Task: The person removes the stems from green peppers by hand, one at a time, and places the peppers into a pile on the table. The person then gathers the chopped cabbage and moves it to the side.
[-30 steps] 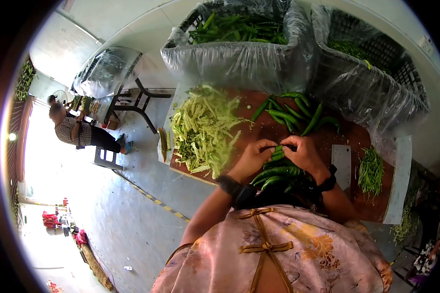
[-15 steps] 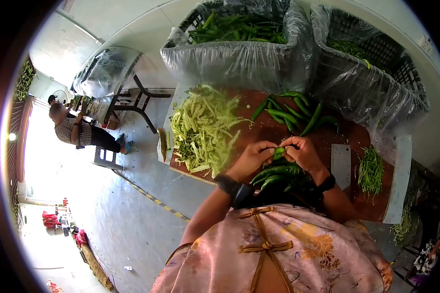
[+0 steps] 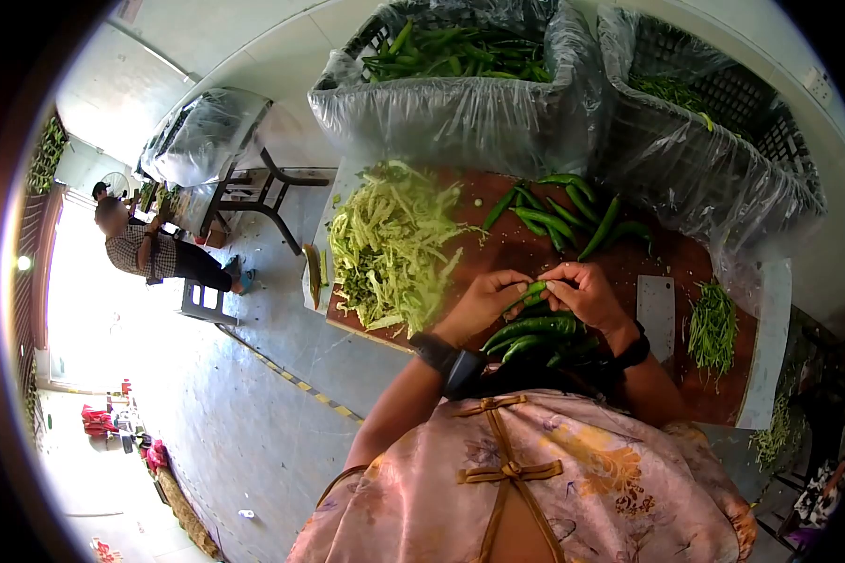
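Observation:
Both hands meet over the brown board (image 3: pixel 502 253). My left hand (image 3: pixel 488 302) is closed around a green pepper (image 3: pixel 535 291), and my right hand (image 3: pixel 584 296) pinches the same pepper at its upper end. Just below them, close to my body, lies a pile of dark green peppers (image 3: pixel 540 330). Beyond my hands, more long green peppers (image 3: pixel 573 218) are spread on the board. A heap of pale green cut strips (image 3: pixel 390 253) covers the board's left part. To the right are a cleaver blade (image 3: pixel 655 319) and a small pile of thin green slivers (image 3: pixel 713 328).
Behind the board stand two plastic-lined crates, one with green peppers (image 3: pixel 469 54) and one with thin green pieces (image 3: pixel 671 91). A black-framed table (image 3: pixel 253 202) stands at the left. Another person (image 3: pixel 150 249) is near it, by a stool (image 3: pixel 202 302).
The pepper between my hands has tilted, and more of its length shows now. My right hand's fingers have shifted slightly on it.

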The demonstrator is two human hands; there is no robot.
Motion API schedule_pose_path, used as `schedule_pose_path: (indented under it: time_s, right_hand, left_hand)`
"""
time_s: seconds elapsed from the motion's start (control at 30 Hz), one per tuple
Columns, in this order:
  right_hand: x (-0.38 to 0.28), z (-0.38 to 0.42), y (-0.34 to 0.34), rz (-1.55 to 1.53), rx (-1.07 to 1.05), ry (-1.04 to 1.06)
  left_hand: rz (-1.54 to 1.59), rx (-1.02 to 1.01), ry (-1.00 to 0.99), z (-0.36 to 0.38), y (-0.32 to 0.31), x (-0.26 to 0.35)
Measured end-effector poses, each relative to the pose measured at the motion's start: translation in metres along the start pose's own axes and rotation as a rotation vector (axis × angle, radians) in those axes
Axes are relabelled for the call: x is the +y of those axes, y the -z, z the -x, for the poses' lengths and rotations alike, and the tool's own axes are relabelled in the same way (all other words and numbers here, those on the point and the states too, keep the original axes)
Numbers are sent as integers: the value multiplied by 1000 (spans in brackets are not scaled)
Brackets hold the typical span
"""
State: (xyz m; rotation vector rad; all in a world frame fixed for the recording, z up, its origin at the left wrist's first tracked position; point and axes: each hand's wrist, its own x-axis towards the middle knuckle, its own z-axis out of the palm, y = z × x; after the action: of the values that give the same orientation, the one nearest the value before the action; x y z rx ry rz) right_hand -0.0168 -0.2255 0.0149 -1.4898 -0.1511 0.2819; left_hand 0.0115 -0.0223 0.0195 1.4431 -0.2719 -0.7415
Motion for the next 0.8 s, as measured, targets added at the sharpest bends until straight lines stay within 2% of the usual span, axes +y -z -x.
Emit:
schedule_pose_path:
  time_s: [0.2,0.27,0.37,0.6,0.67,0.8]
  right_hand:
    - [-5,2,0,-119,4,-90]
    - [0,1,1,-279,-5,-122]
    - [1,-1,0,-360,20,-114]
    - [1,-1,0,-283,10,-163]
    - [6,-2,3,-496,0,-202]
    - [25,-2,21,-680,36,-220]
  left_hand:
    - [-35,0,34,1,-2,7]
    - [-29,-3,32,1,0,6]
    - [-21,6,17,1,-1,8]
    - [-6,-6,20,-5,0,-2]
    - [-31,-4,7,-6,1,-3]
    - [-184,78,-67,-8,2,-2]
